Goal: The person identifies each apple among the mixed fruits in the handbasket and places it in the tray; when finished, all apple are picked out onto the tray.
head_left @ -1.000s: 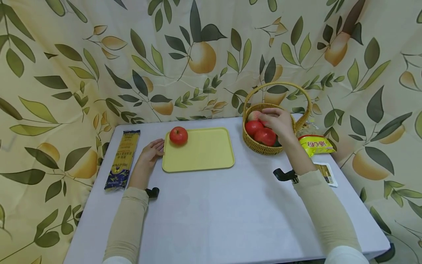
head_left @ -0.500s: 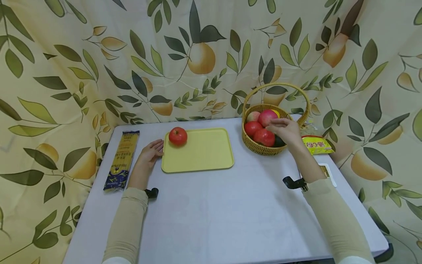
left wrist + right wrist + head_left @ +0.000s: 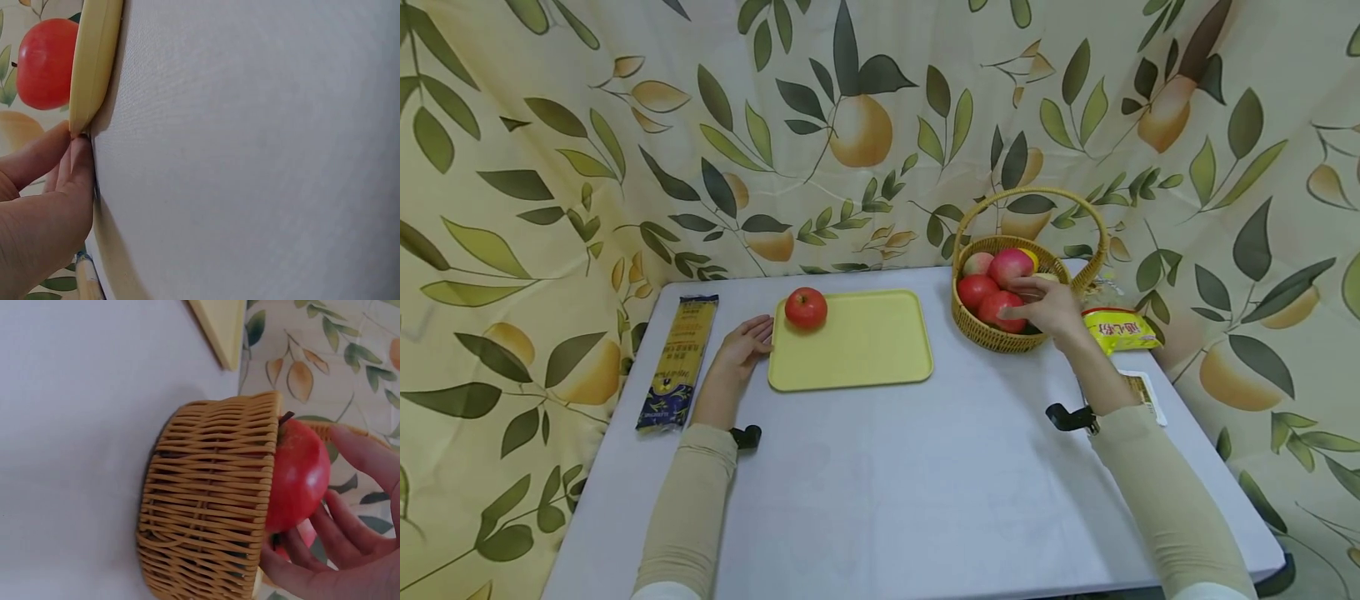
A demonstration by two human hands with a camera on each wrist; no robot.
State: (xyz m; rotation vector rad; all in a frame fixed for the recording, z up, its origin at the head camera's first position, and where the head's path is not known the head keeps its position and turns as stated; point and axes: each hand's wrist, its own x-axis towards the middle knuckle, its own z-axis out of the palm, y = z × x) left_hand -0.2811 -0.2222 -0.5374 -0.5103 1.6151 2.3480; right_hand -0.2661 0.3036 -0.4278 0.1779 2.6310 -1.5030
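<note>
A red apple sits on the yellow tray, near its back left corner. My left hand pinches the tray's left edge, thumb above and fingers below, as the left wrist view shows. On the right, my right hand reaches over the wicker basket with thumb and fingers spread. They lie around a stemmed red apple at the basket's rim, without a plain grip on it. Beside that apple are another red fruit, a pink-red fruit and a paler one.
A long spaghetti packet lies left of my left hand. Right of the basket are a yellow bag and a flat white-edged packet, partly behind my forearm. The basket's tall handle arches above the fruit. A patterned curtain hangs behind.
My right hand has drawn back from the far fruit, uncovering the pink-red one, then spread its fingers over the front red apple. The left hand and tray have stayed put.
</note>
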